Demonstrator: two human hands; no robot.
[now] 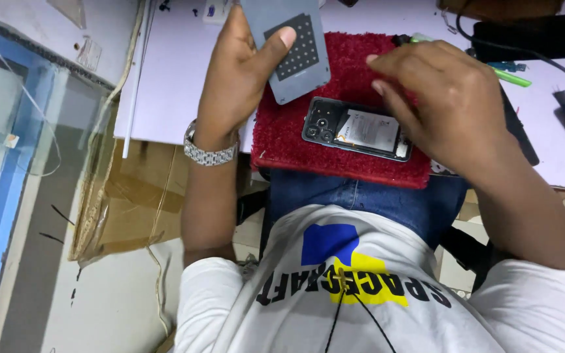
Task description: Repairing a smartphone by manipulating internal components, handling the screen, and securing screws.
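Left hand (240,75) pinches a grey phone back cover (292,49), thumb on its dotted patch. Right hand (449,98) hovers loosely curled, holding nothing I can see, just above the opened phone (358,129) on the red mat (341,157). I'd keep that cover well clear of the exposed battery.

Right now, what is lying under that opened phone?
The phone, its back off and battery showing, lies on a red towel spread over the white table. The right hand covers the phone's right end, so what lies there cannot be seen.
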